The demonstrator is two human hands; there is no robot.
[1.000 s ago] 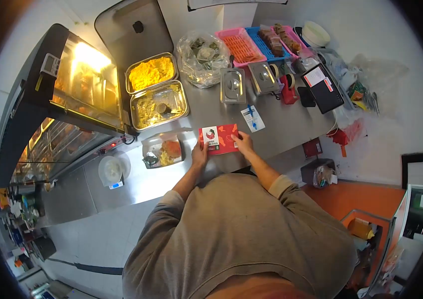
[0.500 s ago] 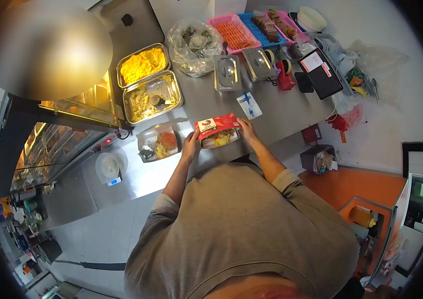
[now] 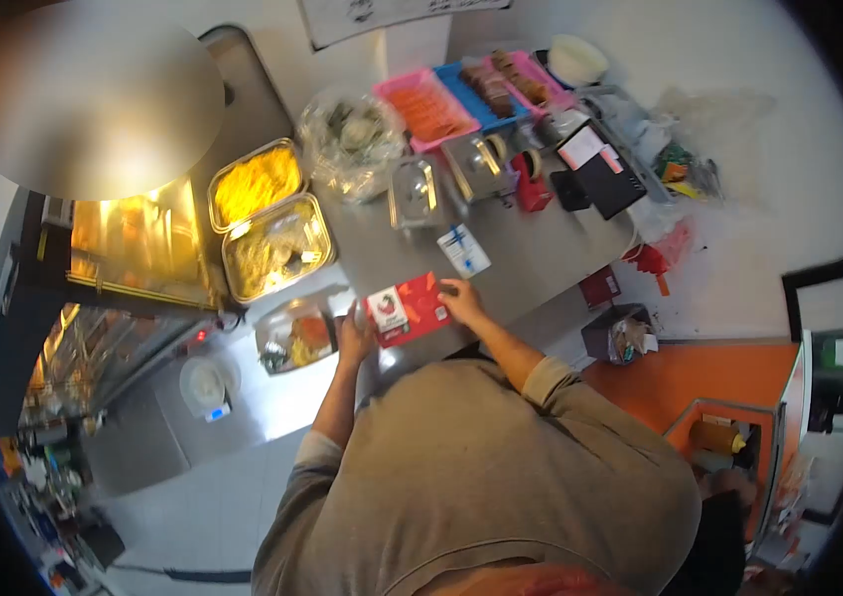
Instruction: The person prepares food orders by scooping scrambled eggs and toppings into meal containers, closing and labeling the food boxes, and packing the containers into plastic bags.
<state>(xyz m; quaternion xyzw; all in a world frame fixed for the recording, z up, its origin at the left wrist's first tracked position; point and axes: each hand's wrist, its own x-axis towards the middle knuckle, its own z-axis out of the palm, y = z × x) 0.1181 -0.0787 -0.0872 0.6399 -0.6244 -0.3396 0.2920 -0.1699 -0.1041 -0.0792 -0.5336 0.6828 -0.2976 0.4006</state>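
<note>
A red cardboard sleeve (image 3: 408,310) with a white printed panel lies flat over a food tray in front of me and hides its contents. My left hand (image 3: 353,338) grips the sleeve's left edge, its fingers somewhat blurred. At the opposite end, my right hand (image 3: 460,301) has curled fingers on the upper right corner. Just left of my left hand stands an uncovered food tray (image 3: 265,326) with yellow, orange and dark green food in it.
Behind are two metal pans, one of yellow food (image 3: 258,186), a plastic bag (image 3: 352,139), lidded steel containers (image 3: 414,191) and a tablet (image 3: 600,179). A blue-marked card (image 3: 464,250) lies nearby. A heated display case (image 3: 139,238) and round lamp (image 3: 94,99) are on the left.
The red sleeve, earlier tilted up with yellow food showing below it, now lies flat and covers that food. Both hands remain at its ends. The camera view has shifted.
</note>
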